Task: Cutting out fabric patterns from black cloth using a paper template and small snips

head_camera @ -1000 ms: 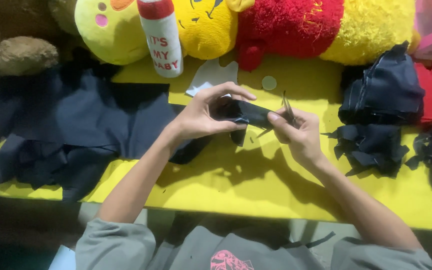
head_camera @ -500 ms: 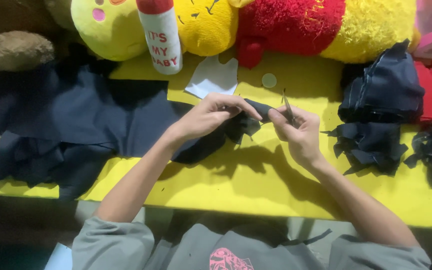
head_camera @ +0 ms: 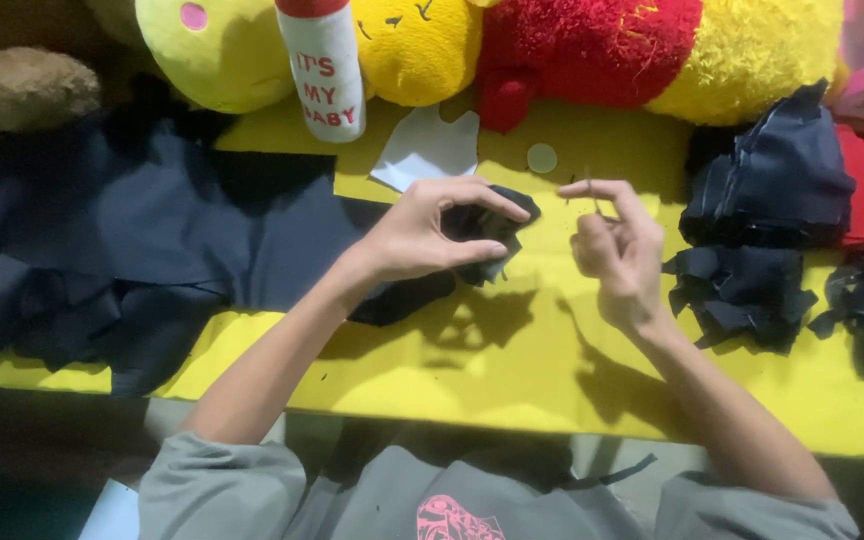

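Fingers of our left hand point(head_camera: 422, 235) pinch a small dark fabric piece point(head_camera: 487, 225), thumb below and fingertips on top, holding it just above the yellow table point(head_camera: 512, 360). Our right hand point(head_camera: 617, 250) sits near it, apart from the piece, thumb and forefinger closed on a thin needle point(head_camera: 592, 195) that stands roughly upright. We note a large dark cloth point(head_camera: 152, 240) at left, stacked dark fabric scraps point(head_camera: 752, 230) at right, and plush toys point(head_camera: 572, 45) along the far edge.

A bright yellow table point(head_camera: 512, 390) under hard overhead light, with dark floor point(head_camera: 12, 470) below its near edge.
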